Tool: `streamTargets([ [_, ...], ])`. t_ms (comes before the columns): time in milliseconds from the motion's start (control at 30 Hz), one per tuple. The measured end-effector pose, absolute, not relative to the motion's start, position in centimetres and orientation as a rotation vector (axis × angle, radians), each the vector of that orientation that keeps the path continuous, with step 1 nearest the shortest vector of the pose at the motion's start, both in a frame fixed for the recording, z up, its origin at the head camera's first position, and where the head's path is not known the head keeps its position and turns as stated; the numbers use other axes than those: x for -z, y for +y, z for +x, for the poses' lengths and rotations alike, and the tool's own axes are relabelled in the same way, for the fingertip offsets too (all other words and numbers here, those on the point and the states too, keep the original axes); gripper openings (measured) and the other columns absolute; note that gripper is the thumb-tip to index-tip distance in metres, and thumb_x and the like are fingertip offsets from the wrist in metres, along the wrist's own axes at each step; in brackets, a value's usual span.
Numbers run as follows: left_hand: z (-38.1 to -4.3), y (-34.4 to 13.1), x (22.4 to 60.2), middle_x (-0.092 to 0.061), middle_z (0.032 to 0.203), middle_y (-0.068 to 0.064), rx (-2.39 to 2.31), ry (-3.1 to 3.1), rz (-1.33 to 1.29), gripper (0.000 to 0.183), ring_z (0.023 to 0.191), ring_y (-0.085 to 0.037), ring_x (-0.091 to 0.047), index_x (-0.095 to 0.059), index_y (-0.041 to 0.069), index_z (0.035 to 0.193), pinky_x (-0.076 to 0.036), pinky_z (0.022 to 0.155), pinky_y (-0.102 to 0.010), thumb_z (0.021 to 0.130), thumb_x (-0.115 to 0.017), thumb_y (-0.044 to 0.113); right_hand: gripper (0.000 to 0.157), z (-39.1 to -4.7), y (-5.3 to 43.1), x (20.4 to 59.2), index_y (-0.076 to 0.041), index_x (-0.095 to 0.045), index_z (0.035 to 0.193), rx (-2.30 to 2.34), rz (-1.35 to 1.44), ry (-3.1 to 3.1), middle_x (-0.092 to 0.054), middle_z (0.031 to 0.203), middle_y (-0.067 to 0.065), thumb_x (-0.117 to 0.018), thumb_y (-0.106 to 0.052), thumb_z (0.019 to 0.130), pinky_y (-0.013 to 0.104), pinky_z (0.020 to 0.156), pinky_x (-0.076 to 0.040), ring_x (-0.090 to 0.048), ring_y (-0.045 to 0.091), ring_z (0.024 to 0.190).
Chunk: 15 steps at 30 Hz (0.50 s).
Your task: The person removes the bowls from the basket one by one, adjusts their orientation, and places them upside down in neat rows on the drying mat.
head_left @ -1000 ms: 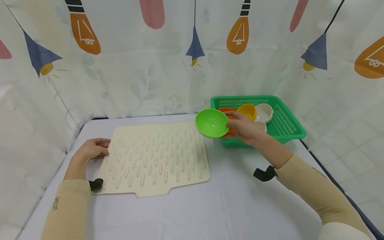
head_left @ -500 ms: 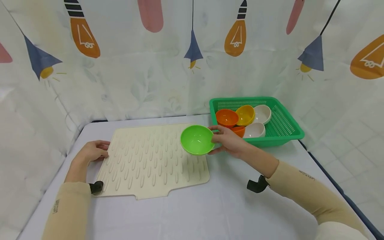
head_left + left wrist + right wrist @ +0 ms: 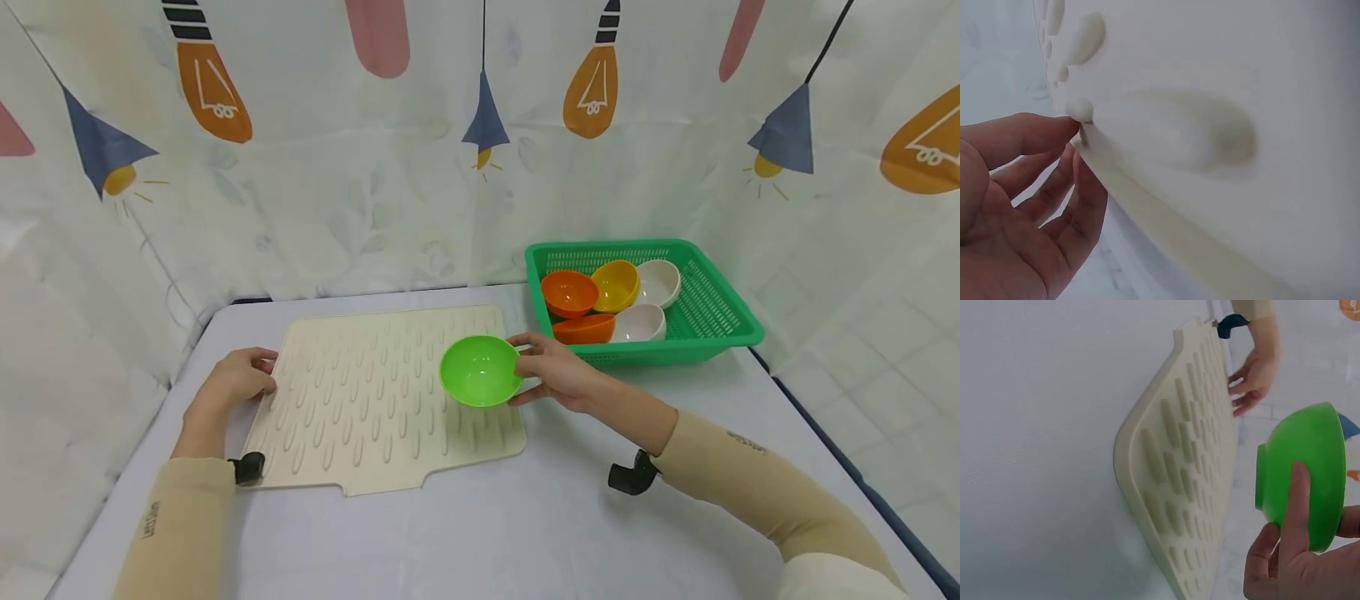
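Above mat (image 3: 360,400), right hand (image 3: 553,373) pinches bowl (image 3: 478,372), seemingly tilted.

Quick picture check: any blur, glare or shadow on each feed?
Head: mostly crisp, small highlight inside the green bowl, soft shadow on the white tablecloth. Left wrist: nearest bump on the cream mat is out of focus. Right wrist: dimmer, bluish cast, scene turned sideways.

Your green bowl (image 3: 480,372): smooth, glossy plastic by look. Mat (image 3: 360,400): matt, rough with ridges. Basket (image 3: 712,304): perforated plastic. Tablecloth (image 3: 480,533): matt cloth. Your sleeves (image 3: 176,525): matt fabric.
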State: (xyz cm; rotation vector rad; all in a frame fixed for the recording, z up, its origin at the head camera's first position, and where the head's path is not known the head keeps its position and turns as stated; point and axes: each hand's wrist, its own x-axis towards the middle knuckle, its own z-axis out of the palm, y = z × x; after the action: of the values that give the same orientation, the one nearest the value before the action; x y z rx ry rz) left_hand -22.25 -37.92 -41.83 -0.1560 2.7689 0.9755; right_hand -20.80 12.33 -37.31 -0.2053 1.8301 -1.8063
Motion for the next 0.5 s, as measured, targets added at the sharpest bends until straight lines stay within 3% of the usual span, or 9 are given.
streamTargets([
  [133, -22.0, -37.2, 40.9, -0.048, 0.128, -0.044, -0.819, 2.793, -0.123, 0.064, 0.101, -0.048, -0.06, -0.035, -0.018, 0.142, -0.053, 0.084, -0.053, 0.091, -0.062, 0.01, 0.061, -20.8, 12.1, 37.7, 0.001, -0.036, 0.148, 1.807, -0.194, 1.822, -0.052, 0.131, 0.023, -0.051, 0.0, 0.089, 0.05, 0.084, -0.06, -0.065, 0.031, 0.099],
  [233, -21.9, -36.0, 39.9, -0.041, 0.135, -0.047, -0.749, 2.841, -0.057, 0.064, 0.119, -0.06, -0.046, -0.033, -0.016, 0.145, -0.043, 0.095, -0.066, 0.099, -0.059, 0.019, 0.061, -20.9, 12.0, 38.1, 0.001, -0.036, 0.148, 1.816, -0.184, 1.818, -0.053, 0.131, 0.023, -0.051, 0.0, 0.088, 0.05, 0.083, -0.06, -0.066, 0.031, 0.098],
  [333, -21.7, -33.9, 39.0, -0.041, 0.139, -0.044, -0.79, 2.892, 0.029, 0.062, 0.124, -0.06, -0.043, -0.036, -0.012, 0.148, -0.043, 0.095, -0.067, 0.104, -0.057, 0.026, 0.061, -21.0, 11.9, 38.4, 0.001, -0.037, 0.148, 1.825, -0.179, 1.818, -0.052, 0.132, 0.023, -0.051, 0.0, 0.089, 0.05, 0.083, -0.06, -0.066, 0.03, 0.098],
  [500, -21.0, -29.1, 37.7, -0.05, 0.141, -0.029, -1.047, 2.846, 0.141, 0.058, 0.126, -0.049, -0.051, -0.047, 0.001, 0.148, -0.049, 0.092, -0.058, 0.106, -0.055, 0.04, 0.06, -21.1, 11.7, 38.5, 0.001, -0.037, 0.148, 1.834, -0.169, 1.82, -0.051, 0.134, 0.023, -0.052, 0.0, 0.089, 0.05, 0.083, -0.06, -0.065, 0.03, 0.099],
])
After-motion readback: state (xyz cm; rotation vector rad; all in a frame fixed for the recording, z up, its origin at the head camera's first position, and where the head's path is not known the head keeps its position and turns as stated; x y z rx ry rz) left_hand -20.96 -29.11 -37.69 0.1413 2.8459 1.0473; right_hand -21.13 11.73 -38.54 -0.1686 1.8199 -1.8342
